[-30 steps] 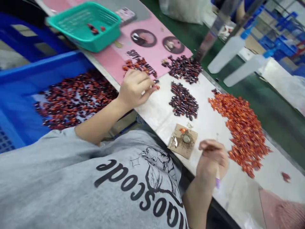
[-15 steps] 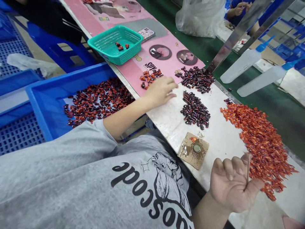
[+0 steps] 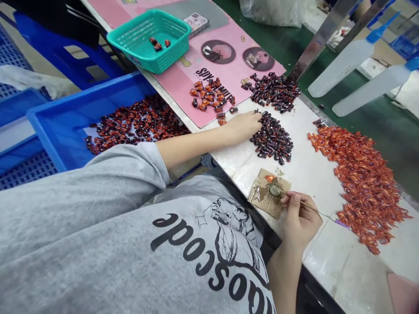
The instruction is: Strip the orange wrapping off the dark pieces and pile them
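My left hand (image 3: 244,126) reaches across the white table (image 3: 304,170) and its curled fingers touch the near pile of small dark pieces (image 3: 273,139); whether they hold one is hidden. My right hand (image 3: 299,216) pinches a thin stick (image 3: 319,212) with a purple end, its tip dipped at a small round cap (image 3: 274,189) on a brown card scrap (image 3: 268,197). A big heap of orange pieces (image 3: 362,181) lies to the right of that hand. A second dark pile (image 3: 273,90) and a small mixed cluster (image 3: 211,97) lie farther back.
A pink printed mat (image 3: 199,72) carries a teal basket (image 3: 150,41) with a few pieces and a phone (image 3: 195,21). A blue crate (image 3: 98,117) full of dark-red pieces stands left of the table. Two white squeeze bottles (image 3: 348,59) lie on the green surface (image 3: 366,126).
My left hand has moved right from the mixed cluster to the near dark pile. My right hand turned palm-down and brought the stick's tip to the cap on the card.
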A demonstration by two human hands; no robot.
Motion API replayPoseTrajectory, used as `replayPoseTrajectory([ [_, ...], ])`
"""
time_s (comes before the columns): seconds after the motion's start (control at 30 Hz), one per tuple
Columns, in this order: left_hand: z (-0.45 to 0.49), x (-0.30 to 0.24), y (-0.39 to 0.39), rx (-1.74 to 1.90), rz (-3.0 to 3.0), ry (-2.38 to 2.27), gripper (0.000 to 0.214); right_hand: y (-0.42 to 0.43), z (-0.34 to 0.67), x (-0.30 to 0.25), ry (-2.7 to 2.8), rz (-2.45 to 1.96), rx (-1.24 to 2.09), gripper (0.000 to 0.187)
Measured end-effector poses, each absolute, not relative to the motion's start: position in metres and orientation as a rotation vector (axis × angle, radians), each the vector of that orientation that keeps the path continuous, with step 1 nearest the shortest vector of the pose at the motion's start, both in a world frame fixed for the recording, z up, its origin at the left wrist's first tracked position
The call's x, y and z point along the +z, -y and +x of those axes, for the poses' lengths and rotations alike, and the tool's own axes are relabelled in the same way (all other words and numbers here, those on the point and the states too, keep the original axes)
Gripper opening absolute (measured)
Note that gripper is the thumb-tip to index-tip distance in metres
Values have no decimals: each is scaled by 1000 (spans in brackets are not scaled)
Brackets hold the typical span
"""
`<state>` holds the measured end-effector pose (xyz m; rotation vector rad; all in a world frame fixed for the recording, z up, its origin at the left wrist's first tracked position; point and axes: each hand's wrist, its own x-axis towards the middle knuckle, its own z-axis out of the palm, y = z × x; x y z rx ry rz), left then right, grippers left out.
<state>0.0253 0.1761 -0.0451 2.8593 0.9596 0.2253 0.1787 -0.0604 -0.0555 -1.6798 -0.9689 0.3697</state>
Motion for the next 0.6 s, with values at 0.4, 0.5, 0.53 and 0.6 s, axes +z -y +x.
replayPoseTrajectory([
  [0.4,-11,-31,-100,722,1643,-463,14,60,174,-63,1104,-1768,246,38],
  [0.5,-10,-35,-84,718,1435,-434,17,60,172,-62,1053,-1754,241,37],
  [0.53,-10,-36,-80,709,1374,-431,17,60,172,-61,1014,-1743,251,37],
  [0.6,-8,-38,-73,662,1218,-430,18,59,170,-59,923,-1704,282,36],
])
